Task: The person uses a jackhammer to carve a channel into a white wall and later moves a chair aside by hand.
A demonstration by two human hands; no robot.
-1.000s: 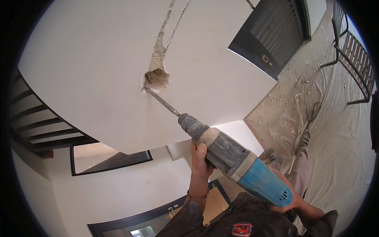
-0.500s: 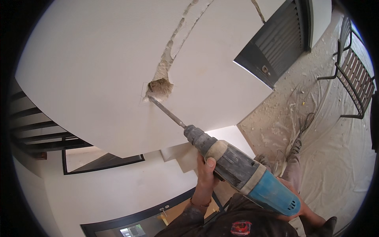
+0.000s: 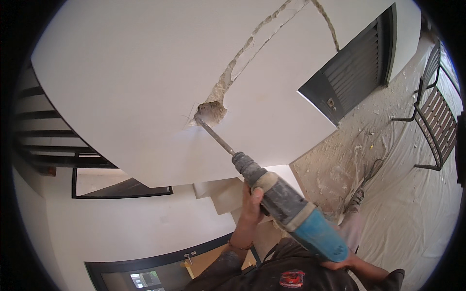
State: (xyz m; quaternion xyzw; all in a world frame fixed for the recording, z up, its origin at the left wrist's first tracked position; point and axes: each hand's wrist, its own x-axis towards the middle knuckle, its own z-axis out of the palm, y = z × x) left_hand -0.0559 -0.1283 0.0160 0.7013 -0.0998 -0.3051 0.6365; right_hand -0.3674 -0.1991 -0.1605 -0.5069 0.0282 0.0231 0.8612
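A blue and grey rotary hammer (image 3: pixel 281 196) slants across the middle of the view. My left hand (image 3: pixel 251 207) is closed round the grip behind its front collar. At the rear, my right hand (image 3: pixel 340 262) holds the tool, mostly hidden by the body. A long chisel bit (image 3: pixel 218 137) reaches the lower left rim of a rough hole (image 3: pixel 213 110) in the white wall (image 3: pixel 125 77), where a pale haze hangs over the tip. A chipped groove (image 3: pixel 227 73) runs upward from this hole.
A dark door (image 3: pixel 353 72) is at upper right. A slatted metal chair (image 3: pixel 432 123) stands on plastic sheeting (image 3: pixel 398 223). Rubble and a cable (image 3: pixel 371 169) lie on the floor (image 3: pixel 325 174). Black railings (image 3: pixel 51 133) are at left, with steps (image 3: pixel 218 196) below the wall.
The view has shifted, putting the hole lower and farther right and showing more groove. The chisel still meets the hole's rim, now hazy, and the tool's rear looks blurred.
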